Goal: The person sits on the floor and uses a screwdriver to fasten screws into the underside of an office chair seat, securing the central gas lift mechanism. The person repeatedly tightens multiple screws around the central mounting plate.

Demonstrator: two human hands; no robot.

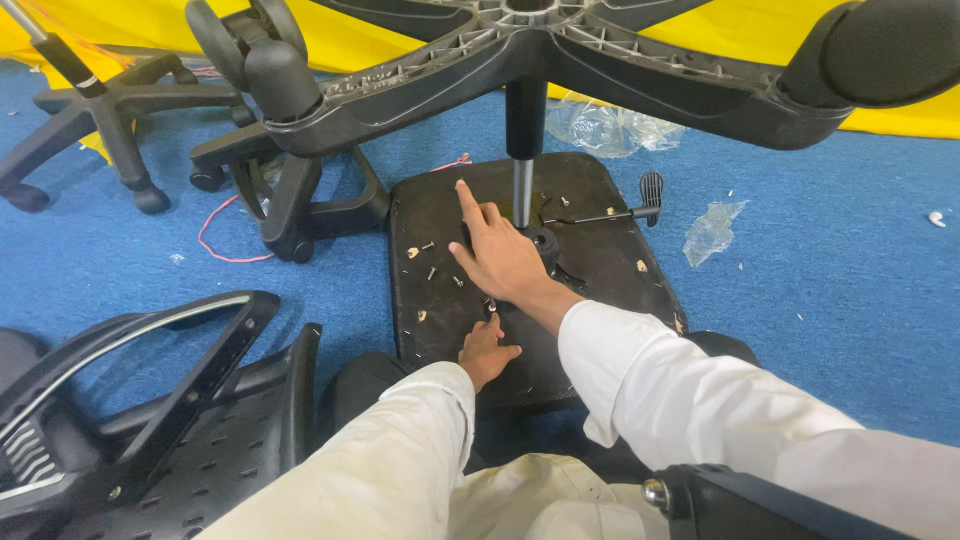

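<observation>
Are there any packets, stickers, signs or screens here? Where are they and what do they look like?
No labels, signs or screens show.
Clear plastic bag: crumpled, see-through, on the blue carpet behind the upturned seat.
Clear plastic scrap: small, crinkled, on the carpet right of the seat.
Yellow sheet: plain, along the back edge.

The right hand [497,255] hides the mechanism [545,243] (mostly) beneath it.

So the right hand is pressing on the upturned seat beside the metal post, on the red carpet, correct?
Not quite: the carpet is blue, as the head view shows. The rest holds: the right hand rests on the upturned seat beside the metal post.
</observation>
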